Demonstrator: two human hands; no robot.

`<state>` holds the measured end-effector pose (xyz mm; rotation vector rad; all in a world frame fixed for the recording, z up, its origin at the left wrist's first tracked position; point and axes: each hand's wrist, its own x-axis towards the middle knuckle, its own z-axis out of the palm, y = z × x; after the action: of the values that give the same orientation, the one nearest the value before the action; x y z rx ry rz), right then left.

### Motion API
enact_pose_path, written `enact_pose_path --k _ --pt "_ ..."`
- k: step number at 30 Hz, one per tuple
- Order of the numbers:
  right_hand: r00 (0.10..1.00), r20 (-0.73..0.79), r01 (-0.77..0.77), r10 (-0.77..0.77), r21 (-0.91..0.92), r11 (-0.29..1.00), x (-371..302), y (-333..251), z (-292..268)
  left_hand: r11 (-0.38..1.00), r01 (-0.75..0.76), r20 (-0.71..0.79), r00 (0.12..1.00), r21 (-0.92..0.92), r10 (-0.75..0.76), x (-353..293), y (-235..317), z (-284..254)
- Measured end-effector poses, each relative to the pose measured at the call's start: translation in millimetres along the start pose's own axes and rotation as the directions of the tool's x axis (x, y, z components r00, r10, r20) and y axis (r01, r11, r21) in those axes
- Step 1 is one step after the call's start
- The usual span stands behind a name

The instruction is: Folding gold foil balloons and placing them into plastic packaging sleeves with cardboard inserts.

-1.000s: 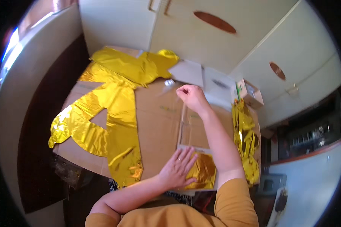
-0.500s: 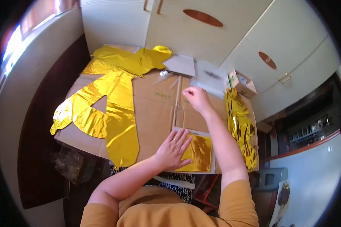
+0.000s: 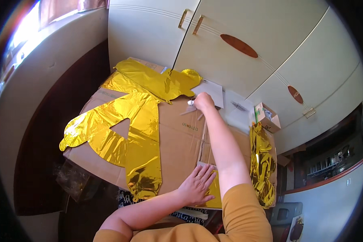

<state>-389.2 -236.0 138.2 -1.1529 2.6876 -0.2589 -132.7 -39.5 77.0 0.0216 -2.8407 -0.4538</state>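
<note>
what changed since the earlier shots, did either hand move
The right hand moved forward and slightly left over the cardboard, reaching the small whitish item; whether it grips that is unclear. The left hand stayed spread flat on the gold packet; the large gold foil shape lies as before.

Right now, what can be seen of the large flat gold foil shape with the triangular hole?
The gold foil shape lies flat, apparently uninflated, on brown cardboard, which shows through its triangular hole. Its shiny, film-like surface is creased, with small tabs on the rim. The far end meets other gold foil, their overlap unclear. Its left tip and near end seem to poke past the cardboard's edge. Neither the left hand nor right hand touches it; whether the left forearm does cannot be told.
</note>
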Motion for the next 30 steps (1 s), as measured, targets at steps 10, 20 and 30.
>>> enact_pose_path --k 10,20,30 --pt "0.988 -0.134 0.116 -0.082 0.276 0.954 14.1 56.3 15.8 0.999 -0.033 0.003 0.999 0.02 0.033 5.7 3.2 3.0" --pt "0.967 0.024 0.129 -0.254 0.812 0.569 -187.0 152.5 -38.3 0.999 -0.015 0.043 0.999 0.047 0.013 4.0 1.5 7.3" --pt "0.95 -0.247 0.243 -0.19 0.206 0.948 -376.9 197.0 12.1 0.977 -0.15 -0.046 0.988 -0.15 0.145 2.6 0.6 -13.1"
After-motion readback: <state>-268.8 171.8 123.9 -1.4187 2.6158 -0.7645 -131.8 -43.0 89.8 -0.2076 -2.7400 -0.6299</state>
